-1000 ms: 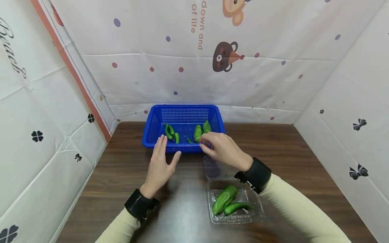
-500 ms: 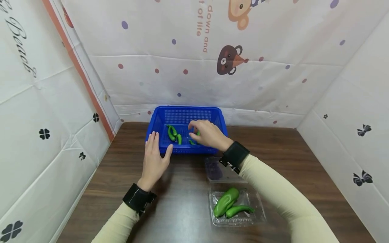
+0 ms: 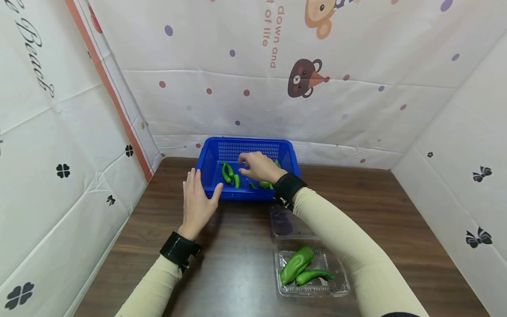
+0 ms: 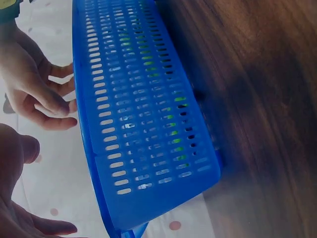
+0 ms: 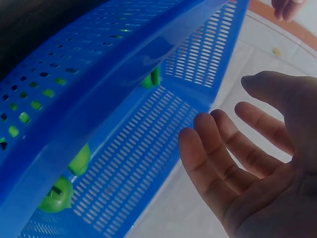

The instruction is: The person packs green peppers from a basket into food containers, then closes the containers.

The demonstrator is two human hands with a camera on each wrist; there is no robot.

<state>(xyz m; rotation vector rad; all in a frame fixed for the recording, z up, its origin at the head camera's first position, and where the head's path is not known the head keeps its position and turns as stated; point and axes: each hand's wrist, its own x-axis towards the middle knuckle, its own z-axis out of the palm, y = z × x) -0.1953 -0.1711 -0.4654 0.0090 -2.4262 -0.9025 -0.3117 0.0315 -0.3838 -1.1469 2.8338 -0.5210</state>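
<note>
Over the blue basket point(image 3: 242, 194), my right hand point(image 3: 259, 167) hangs with loosely curled fingers and nothing between them; the right wrist view shows this palm point(image 5: 262, 198) bare above the rim. In the basket lie small green peppers point(image 3: 227, 172) on the left and more green peppers point(image 3: 265, 184) on the right, partly hidden by my hand and wrist. My left hand point(image 3: 198, 206) is just outside the front left corner, fingers straight and thumb spread, holding nothing. In the left wrist view the basket's slotted wall point(image 4: 129, 114) hides most of the peppers.
A clear plastic clamshell box point(image 3: 279, 285) stands open nearer me, its lid point(image 3: 291, 226) folded back towards the basket. Inside lie a large green pepper point(image 3: 296, 265) and a slimmer one point(image 3: 314, 276). Printed white sheets point(image 3: 222, 105) enclose the brown wooden table point(image 3: 237, 246).
My right hand has moved left from the basket's front right corner to above its middle. My left hand has shifted slightly left. The peppers in the clamshell box stay put.
</note>
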